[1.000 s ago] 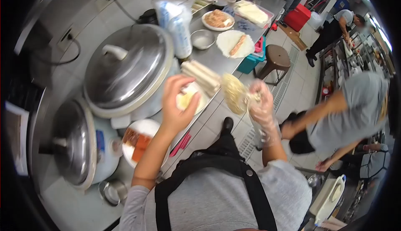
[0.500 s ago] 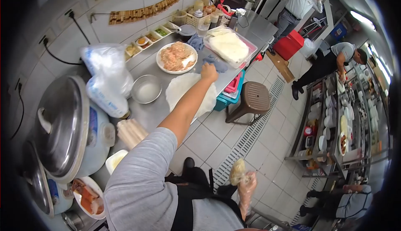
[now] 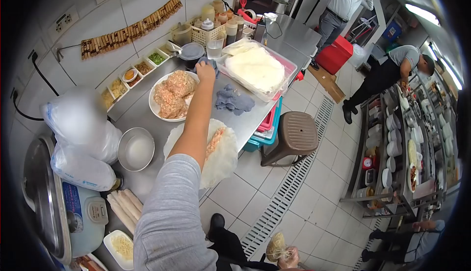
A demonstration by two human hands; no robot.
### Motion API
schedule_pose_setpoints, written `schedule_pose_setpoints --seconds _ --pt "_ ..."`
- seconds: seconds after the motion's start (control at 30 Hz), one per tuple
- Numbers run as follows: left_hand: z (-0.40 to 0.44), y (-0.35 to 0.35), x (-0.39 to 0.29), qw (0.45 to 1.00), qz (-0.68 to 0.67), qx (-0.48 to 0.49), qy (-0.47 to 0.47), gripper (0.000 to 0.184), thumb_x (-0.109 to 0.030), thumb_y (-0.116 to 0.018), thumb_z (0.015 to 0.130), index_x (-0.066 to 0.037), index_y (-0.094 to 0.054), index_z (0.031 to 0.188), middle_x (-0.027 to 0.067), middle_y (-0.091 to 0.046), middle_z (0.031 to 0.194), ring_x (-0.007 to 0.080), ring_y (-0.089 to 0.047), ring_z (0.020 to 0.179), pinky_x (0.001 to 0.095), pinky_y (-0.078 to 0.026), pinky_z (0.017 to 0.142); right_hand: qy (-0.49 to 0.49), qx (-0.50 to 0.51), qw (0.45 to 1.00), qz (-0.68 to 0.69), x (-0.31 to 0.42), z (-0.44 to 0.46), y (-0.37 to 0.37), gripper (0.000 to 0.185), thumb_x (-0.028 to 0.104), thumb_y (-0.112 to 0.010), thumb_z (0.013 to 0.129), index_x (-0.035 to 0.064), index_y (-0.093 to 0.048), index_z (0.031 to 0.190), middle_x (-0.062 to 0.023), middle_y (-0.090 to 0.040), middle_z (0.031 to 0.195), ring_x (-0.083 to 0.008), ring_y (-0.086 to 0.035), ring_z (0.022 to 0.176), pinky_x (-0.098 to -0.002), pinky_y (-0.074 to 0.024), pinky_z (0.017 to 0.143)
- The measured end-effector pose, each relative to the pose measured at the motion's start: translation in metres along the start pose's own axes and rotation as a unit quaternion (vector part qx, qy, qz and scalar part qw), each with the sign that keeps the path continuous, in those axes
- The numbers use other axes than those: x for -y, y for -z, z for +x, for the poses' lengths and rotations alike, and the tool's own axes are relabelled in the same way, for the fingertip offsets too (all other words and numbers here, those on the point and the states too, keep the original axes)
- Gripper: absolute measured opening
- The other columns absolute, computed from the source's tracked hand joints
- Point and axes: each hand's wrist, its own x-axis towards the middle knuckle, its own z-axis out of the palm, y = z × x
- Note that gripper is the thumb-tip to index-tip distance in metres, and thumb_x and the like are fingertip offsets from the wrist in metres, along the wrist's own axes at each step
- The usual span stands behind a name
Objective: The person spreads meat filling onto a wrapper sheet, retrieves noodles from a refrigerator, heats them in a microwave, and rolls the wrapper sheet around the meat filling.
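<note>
My left hand (image 3: 206, 71), bare, is closed on a grey-blue cloth (image 3: 211, 65) beside the white bowl (image 3: 153, 105) of pinkish minced filling (image 3: 175, 94). A second crumpled blue cloth (image 3: 234, 99) lies to its right. Under my forearm, a thin round wrapper (image 3: 221, 165) lies on the steel table with a strip of filling (image 3: 216, 141) on it; my arm covers part of it. Low in the view, my right hand (image 3: 289, 258), in a clear plastic glove, holds a yellowish lump in clear plastic (image 3: 276, 246) above the floor.
A tub of stacked pale wrappers (image 3: 257, 67) stands at the table's right edge. A metal bowl (image 3: 136, 149), rolled wrappers (image 3: 125, 209), a condiment tray (image 3: 132, 77) and plastic bags (image 3: 81, 138) are leftward. A brown stool (image 3: 292, 136) is beside the table; two co-workers (image 3: 392, 75) (image 3: 338, 6) stand farther off.
My left hand has moved from the right-hand cloth to the cloth beside the bowl. The strip of filling on the wrapper now shows. The view has shifted, and my right hand appears lower.
</note>
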Motion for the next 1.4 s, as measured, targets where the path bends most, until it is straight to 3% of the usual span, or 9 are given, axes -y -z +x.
schedule_pose_setpoints --seconds 0.17,0.27,0.33,0.7,0.8,0.93,1.07,1.13,1.4 --pt "-0.008 0.050 0.004 0.998 -0.030 0.052 -0.010 0.025 -0.020 -0.049 0.087 -0.015 -0.071 0.096 -0.0005 -0.068 0.098 0.0190 -0.052 0.104 0.0444 -0.034 0.082 -0.137 -0.052 0.963 0.224 -0.086 0.019 -0.005 0.032 0.046 -0.063 0.078 0.0172 -0.062 0.090 -0.0075 -0.062 0.087 -0.0244 -0.057 0.078 -0.0420 -0.0491 0.065" --pt "-0.012 0.076 0.025 0.983 -0.162 -0.054 0.065 0.021 -0.022 -0.051 0.084 -0.015 -0.070 0.089 0.0020 -0.068 0.095 0.0220 -0.057 0.096 0.0433 -0.040 0.075 0.175 0.018 0.984 0.008 -0.016 0.019 -0.009 0.041 0.006 -0.063 0.087 0.0128 -0.044 0.123 -0.0120 -0.057 0.100 -0.0218 -0.057 0.084 -0.0365 -0.0516 0.070" --pt "-0.031 0.117 0.046 0.942 -0.309 -0.092 0.094 0.022 -0.027 -0.056 0.082 -0.009 -0.068 0.086 0.0099 -0.067 0.092 0.0296 -0.060 0.092 0.0470 -0.043 0.075 0.135 -0.019 0.990 0.033 0.091 0.012 -0.027 0.017 0.003 -0.059 0.072 0.0067 -0.046 0.082 0.0007 -0.047 0.073 -0.0107 -0.044 0.067 -0.0267 -0.0394 0.060" --pt "-0.374 0.443 0.292 0.415 -0.862 -0.149 0.249 0.058 -0.029 -0.053 0.094 0.003 -0.034 0.138 0.0044 -0.056 0.108 0.0115 -0.049 0.098 0.0264 -0.039 0.090 0.256 0.346 0.897 0.102 0.171 0.054 -0.134 0.016 0.013 -0.060 0.077 0.0051 -0.048 0.085 -0.0025 -0.046 0.072 -0.0140 -0.045 0.066 -0.0279 -0.0396 0.060" --pt "-0.481 0.515 0.409 0.502 -0.733 -0.381 0.256 0.048 -0.024 -0.050 0.095 0.003 -0.038 0.133 0.0076 -0.056 0.117 0.0134 -0.052 0.103 0.0282 -0.040 0.094 0.254 0.440 0.857 0.083 0.171 0.031 -0.185 0.017 0.017 -0.057 0.080 0.0036 -0.051 0.088 -0.0059 -0.049 0.073 -0.0173 -0.047 0.065 -0.0307 -0.0410 0.061" --pt "-0.604 0.584 0.557 0.365 -0.555 -0.696 0.273 0.046 -0.025 -0.051 0.095 0.001 -0.040 0.131 0.0085 -0.053 0.122 0.0147 -0.050 0.109 0.0301 -0.038 0.097 0.141 0.570 0.799 0.129 0.141 -0.012 -0.244 0.022 0.023 -0.054 0.083 0.0016 -0.055 0.090 -0.0104 -0.052 0.073 -0.0217 -0.050 0.064 -0.0343 -0.0428 0.061" --pt "-0.698 0.658 0.698 0.558 -0.360 -0.719 0.205 0.031 -0.016 -0.050 0.094 -0.002 -0.048 0.121 0.0071 -0.058 0.111 0.0147 -0.056 0.098 0.0304 -0.045 0.088 -0.345 0.749 0.514 0.239 0.058 -0.014 -0.291 0.030 0.029 -0.052 0.087 -0.0004 -0.059 0.093 -0.0149 -0.055 0.073 -0.0262 -0.052 0.064 -0.0379 -0.0445 0.062" --pt "-0.722 0.674 0.774 0.624 -0.289 -0.681 0.251 0.032 -0.015 -0.054 0.089 0.000 -0.048 0.117 0.0088 -0.061 0.102 0.0178 -0.060 0.092 0.0324 -0.048 0.082 -0.650 0.718 0.126 0.214 0.007 -0.012 -0.316 0.035 0.031 -0.050 0.089 -0.0014 -0.061 0.095 -0.0172 -0.057 0.074 -0.0284 -0.053 0.063 -0.0398 -0.0454 0.062" --pt "-0.696 0.691 1.000 0.790 0.155 -0.450 0.387 0.033 -0.013 -0.058 0.078 0.006 -0.046 0.103 0.0303 -0.061 0.089 0.0477 -0.059 0.086 0.0501 -0.049 0.078 -0.451 0.777 0.406 0.167 0.003 -0.124 -0.346 0.037 0.035 -0.051 0.089 -0.0007 -0.061 0.097 -0.0157 -0.056 0.073 -0.0266 -0.053 0.062 -0.0384 -0.0447 0.059"
